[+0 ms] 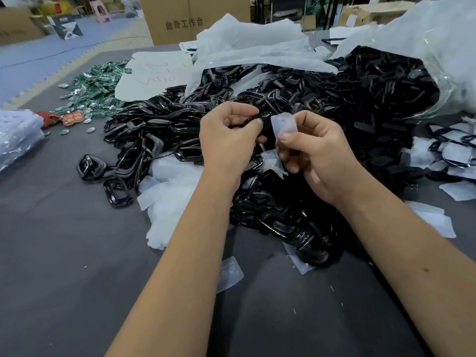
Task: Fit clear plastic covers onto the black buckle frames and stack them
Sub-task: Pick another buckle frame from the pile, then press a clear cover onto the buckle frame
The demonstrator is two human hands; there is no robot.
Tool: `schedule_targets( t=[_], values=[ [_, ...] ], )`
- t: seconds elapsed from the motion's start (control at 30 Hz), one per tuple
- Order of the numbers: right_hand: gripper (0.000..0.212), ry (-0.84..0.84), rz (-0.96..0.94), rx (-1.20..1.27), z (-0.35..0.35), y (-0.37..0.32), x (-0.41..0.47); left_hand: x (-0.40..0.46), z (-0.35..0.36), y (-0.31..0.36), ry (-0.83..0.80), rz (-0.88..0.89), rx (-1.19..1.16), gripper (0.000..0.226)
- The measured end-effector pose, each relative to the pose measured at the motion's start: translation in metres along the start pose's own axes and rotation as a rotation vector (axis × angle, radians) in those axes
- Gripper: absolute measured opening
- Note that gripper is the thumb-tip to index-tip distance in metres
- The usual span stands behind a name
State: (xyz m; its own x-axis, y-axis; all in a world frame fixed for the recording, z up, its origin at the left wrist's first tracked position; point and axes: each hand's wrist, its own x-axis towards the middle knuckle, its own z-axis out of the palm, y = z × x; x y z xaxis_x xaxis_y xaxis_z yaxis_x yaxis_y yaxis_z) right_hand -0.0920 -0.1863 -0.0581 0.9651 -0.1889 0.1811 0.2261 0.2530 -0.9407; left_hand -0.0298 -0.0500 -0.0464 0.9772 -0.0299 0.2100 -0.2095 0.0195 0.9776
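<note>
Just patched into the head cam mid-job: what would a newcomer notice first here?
The two hands at centre: the left hand pinches a black buckle frame, the right hand holds a clear cover beside it. Behind and beneath them sprawls a heap of black frames, spilling from a clear bag at the right. Green packets lie far left.

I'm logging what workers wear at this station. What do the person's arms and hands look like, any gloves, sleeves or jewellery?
Both the left hand and the right hand are bare: no gloves, rings or watch show. Both forearms are uncovered as far as the picture's edge, with no sleeve in view. The fingernails are short and unpainted.
</note>
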Motion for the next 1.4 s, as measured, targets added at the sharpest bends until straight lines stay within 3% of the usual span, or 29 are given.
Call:
schedule_targets(
  t=[0.47,0.7,0.87,1.13,1.4],
  values=[
    [0.031,0.002,-0.038,0.107,-0.0079,0.0034,-0.0001,-0.0066,0.001,-0.0073,-0.057,-0.044,-0.116,0.016],
    [0.012,0.037,-0.071,0.122,-0.0076,0.0066,0.0003,-0.0066,0.0001,-0.0083,-0.055,-0.048,-0.115,0.016],
    [0.034,0.059,-0.092,0.036,-0.0066,0.0077,0.0009,-0.0064,0.0002,-0.0089,-0.058,-0.059,-0.126,0.015],
    [0.008,0.065,-0.058,0.012,-0.0049,0.0043,-0.0005,-0.0074,0.0002,-0.0082,-0.064,-0.051,-0.11,0.017],
    [0.023,0.049,-0.07,0.04,-0.0034,0.0017,-0.0021,-0.0083,0.0005,-0.0072,-0.063,-0.055,-0.101,0.017]
  ],
)
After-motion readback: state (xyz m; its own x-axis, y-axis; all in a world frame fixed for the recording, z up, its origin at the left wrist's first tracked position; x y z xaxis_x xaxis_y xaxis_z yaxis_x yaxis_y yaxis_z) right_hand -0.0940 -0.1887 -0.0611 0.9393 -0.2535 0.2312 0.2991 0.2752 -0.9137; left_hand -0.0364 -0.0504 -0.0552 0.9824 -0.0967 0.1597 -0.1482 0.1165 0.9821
